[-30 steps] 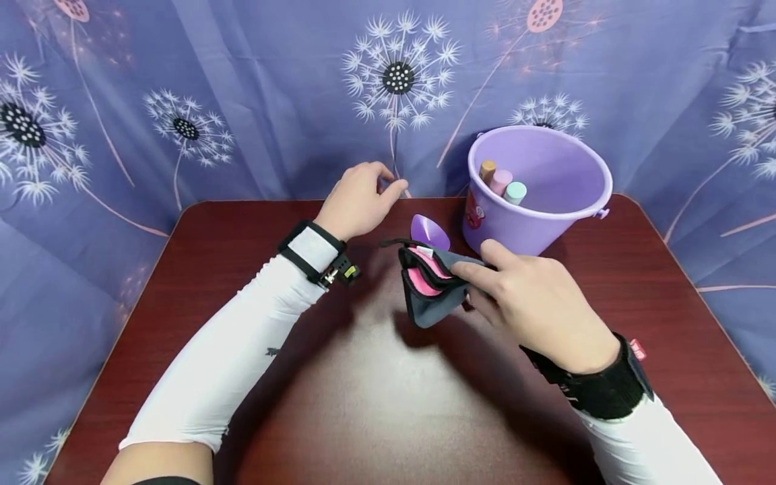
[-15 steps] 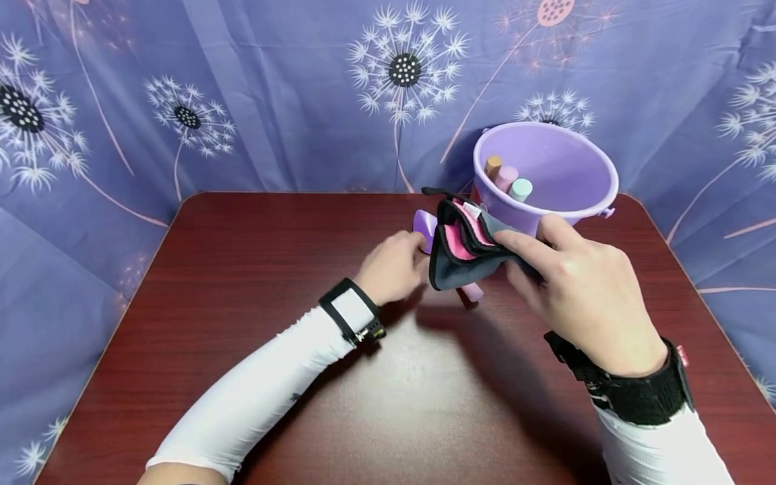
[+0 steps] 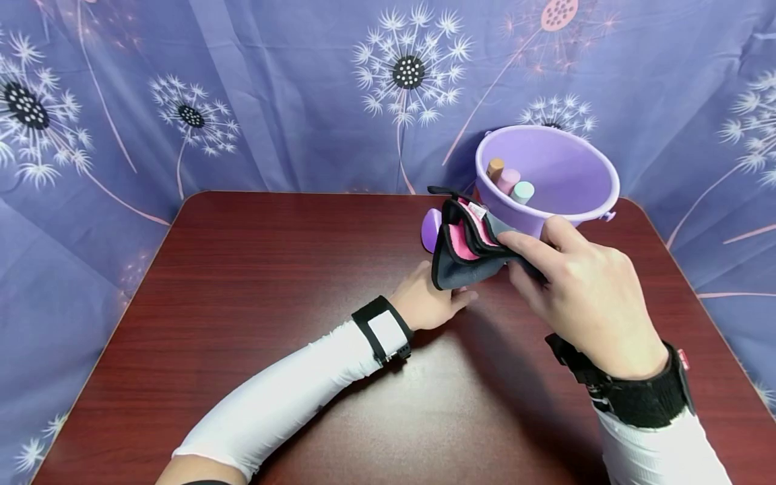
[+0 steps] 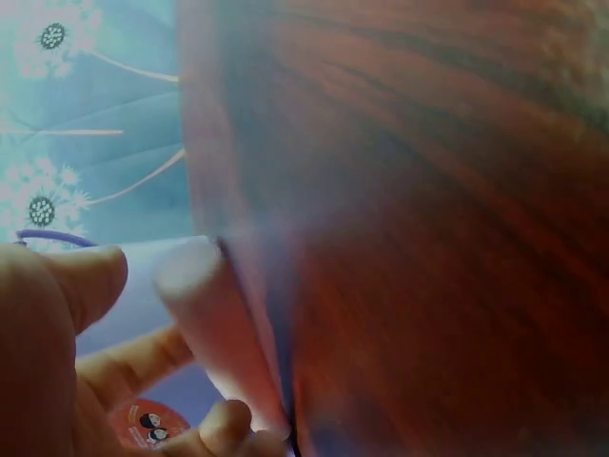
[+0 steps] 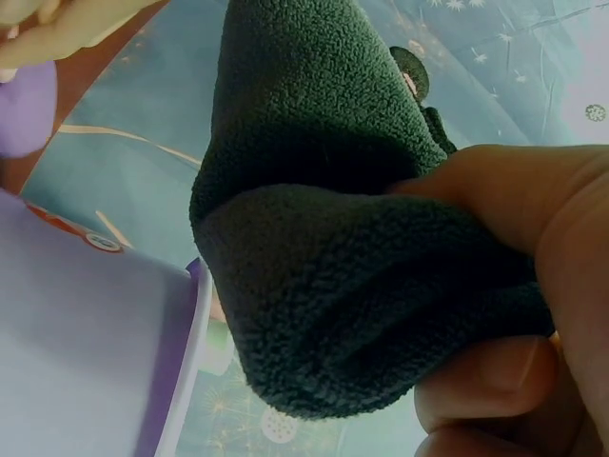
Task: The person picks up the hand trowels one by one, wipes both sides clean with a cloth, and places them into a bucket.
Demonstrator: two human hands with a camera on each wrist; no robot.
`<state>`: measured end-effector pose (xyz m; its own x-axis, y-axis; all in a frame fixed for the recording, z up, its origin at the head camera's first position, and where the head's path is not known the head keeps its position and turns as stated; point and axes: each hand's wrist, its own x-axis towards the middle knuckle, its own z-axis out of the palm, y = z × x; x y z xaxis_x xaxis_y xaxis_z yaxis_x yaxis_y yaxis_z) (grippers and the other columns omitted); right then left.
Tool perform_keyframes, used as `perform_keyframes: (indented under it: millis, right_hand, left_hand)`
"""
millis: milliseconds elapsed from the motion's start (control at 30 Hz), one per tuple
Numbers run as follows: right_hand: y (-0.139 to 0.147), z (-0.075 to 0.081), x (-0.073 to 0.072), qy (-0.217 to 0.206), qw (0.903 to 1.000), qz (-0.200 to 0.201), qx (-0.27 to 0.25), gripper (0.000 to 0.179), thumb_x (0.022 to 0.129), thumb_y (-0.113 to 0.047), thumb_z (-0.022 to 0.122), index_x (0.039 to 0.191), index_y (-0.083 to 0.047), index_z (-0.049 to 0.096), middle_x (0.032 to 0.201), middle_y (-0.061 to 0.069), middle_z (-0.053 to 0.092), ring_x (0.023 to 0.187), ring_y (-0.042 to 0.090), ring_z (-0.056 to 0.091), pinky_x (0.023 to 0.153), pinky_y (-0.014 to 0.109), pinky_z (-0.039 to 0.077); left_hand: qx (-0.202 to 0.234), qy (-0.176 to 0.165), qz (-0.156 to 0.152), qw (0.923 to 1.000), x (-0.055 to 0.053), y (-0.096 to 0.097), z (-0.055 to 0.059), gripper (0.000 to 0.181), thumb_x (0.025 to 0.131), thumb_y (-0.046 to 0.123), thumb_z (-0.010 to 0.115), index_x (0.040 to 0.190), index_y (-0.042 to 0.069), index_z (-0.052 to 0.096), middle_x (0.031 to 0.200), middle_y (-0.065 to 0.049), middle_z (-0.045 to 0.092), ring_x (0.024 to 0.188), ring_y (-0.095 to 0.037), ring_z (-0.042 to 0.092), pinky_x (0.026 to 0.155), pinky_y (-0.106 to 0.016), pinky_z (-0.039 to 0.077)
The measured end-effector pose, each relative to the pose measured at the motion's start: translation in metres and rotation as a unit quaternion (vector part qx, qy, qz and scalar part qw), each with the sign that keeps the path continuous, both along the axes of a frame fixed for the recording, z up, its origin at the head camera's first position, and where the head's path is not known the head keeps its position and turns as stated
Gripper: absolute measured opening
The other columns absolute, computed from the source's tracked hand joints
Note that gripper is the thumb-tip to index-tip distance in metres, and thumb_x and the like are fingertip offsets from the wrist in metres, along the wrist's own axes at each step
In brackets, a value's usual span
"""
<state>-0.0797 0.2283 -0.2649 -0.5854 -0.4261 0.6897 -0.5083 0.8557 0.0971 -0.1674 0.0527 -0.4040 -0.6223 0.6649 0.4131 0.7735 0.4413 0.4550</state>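
Observation:
My right hand [image 3: 588,296] pinches a folded grey cloth [image 3: 467,269] with black edging, pink inner faces and a white tag, held above the table. In the right wrist view the cloth [image 5: 324,238] looks dark and fleecy. My left hand [image 3: 427,300] is low at the table, partly behind the cloth. Its fingers reach to a pink handle [image 4: 205,314] on the table, and the thumb stands apart from it. A purple scoop-shaped piece [image 3: 430,230], seemingly a toy shovel's blade, shows just beyond; the cloth hides where it meets the handle.
A purple bucket [image 3: 545,215] stands at the back right, with a brown end [image 3: 495,168], a pink end [image 3: 508,180] and a mint end [image 3: 523,192] of cylindrical things inside. A blue dandelion-print curtain [image 3: 291,101] hangs behind the dark red table [image 3: 261,256].
My left hand has come down and to the right, from the table's back edge to the pink handle. The right hand has moved the cloth up and right, then held almost still.

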Motion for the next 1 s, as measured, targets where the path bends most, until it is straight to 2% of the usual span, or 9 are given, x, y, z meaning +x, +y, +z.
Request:
perform_keyframes:
  millis: [133,167,233,333,400,433,567,800,1000]
  right_hand:
    - [-0.001,0.000,0.000,-0.002,1.0000,0.003,0.000,0.029,0.086,-0.013,0.057,0.109,-0.012,0.073,0.075,0.005,0.042,0.043,0.013,0.021,0.036,0.033,0.022]
    - [-0.001,-0.001,0.000,-0.002,1.0000,0.003,0.000,0.029,0.085,-0.013,0.057,0.109,-0.012,0.073,0.075,0.005,0.042,0.043,0.013,0.021,0.036,0.033,0.022]
    - [-0.002,-0.001,0.000,-0.003,1.0000,0.005,0.001,0.028,0.085,-0.013,0.058,0.109,-0.012,0.073,0.074,0.005,0.041,0.043,0.013,0.021,0.036,0.033,0.022]
    - [-0.002,-0.002,-0.001,-0.004,1.0000,0.005,0.001,0.028,0.085,-0.013,0.058,0.109,-0.013,0.073,0.075,0.005,0.041,0.043,0.013,0.021,0.036,0.033,0.022]
    - [-0.002,-0.003,-0.001,-0.005,1.0000,0.005,0.001,0.028,0.084,-0.013,0.060,0.109,-0.013,0.073,0.075,0.004,0.041,0.043,0.013,0.021,0.035,0.033,0.023]
    - [-0.002,-0.003,-0.001,-0.006,1.0000,0.005,0.002,0.028,0.084,-0.013,0.061,0.110,-0.013,0.073,0.075,0.004,0.041,0.043,0.013,0.022,0.036,0.033,0.023]
    - [-0.003,-0.005,-0.002,-0.008,0.9999,0.007,0.006,0.029,0.083,-0.013,0.062,0.110,-0.014,0.073,0.074,0.004,0.040,0.043,0.013,0.021,0.036,0.033,0.023]
    - [-0.003,-0.007,-0.003,-0.014,0.9998,0.010,0.006,0.029,0.084,-0.015,0.061,0.110,-0.014,0.073,0.074,0.002,0.039,0.044,0.012,0.020,0.036,0.033,0.022]
    - [-0.003,-0.006,-0.004,-0.018,0.9997,0.016,0.005,0.029,0.084,-0.014,0.061,0.110,-0.013,0.074,0.074,0.001,0.038,0.045,0.012,0.021,0.037,0.032,0.021]
  left_hand:
    - [-0.009,0.005,0.039,0.9992,0.002,-0.003,-0.003,0.039,0.088,0.028,0.074,0.117,0.006,0.059,0.088,-0.008,0.061,0.076,-0.022,0.065,0.067,-0.035,0.051]
    - [-0.017,-0.006,0.051,0.9985,0.003,-0.004,-0.004,0.044,0.088,0.027,0.073,0.122,0.003,0.057,0.095,-0.012,0.062,0.078,-0.025,0.066,0.068,-0.037,0.052]
    - [-0.035,-0.045,0.084,0.9949,0.005,-0.006,-0.004,0.047,0.088,0.024,0.072,0.123,0.000,0.053,0.104,-0.018,0.058,0.079,-0.029,0.066,0.067,-0.039,0.053]
    - [-0.057,-0.120,0.137,0.9817,0.005,-0.009,-0.003,0.045,0.084,0.021,0.070,0.117,-0.001,0.049,0.099,-0.015,0.055,0.068,-0.028,0.063,0.057,-0.038,0.051]
    - [-0.068,-0.138,0.159,0.9753,0.002,-0.009,-0.003,0.042,0.084,0.020,0.067,0.115,0.000,0.048,0.096,-0.013,0.052,0.068,-0.027,0.061,0.056,-0.037,0.050]
    - [-0.072,-0.141,0.166,0.9733,0.000,-0.010,-0.002,0.042,0.084,0.020,0.066,0.115,0.000,0.047,0.095,-0.013,0.052,0.071,-0.027,0.060,0.058,-0.038,0.050]
    - [-0.107,-0.107,0.184,0.9713,-0.008,-0.012,-0.001,0.030,0.094,0.027,0.057,0.109,0.001,0.049,0.095,-0.014,0.054,0.084,-0.030,0.060,0.068,-0.042,0.053]
    - [-0.138,-0.131,0.242,0.9513,-0.020,-0.028,0.003,0.022,0.099,0.024,0.053,0.102,0.002,0.053,0.090,-0.012,0.060,0.084,-0.030,0.066,0.072,-0.045,0.054]
    - [-0.169,-0.128,0.244,0.9462,-0.029,-0.048,0.010,0.024,0.102,0.026,0.051,0.108,0.004,0.054,0.098,-0.011,0.058,0.090,-0.029,0.064,0.076,-0.044,0.052]
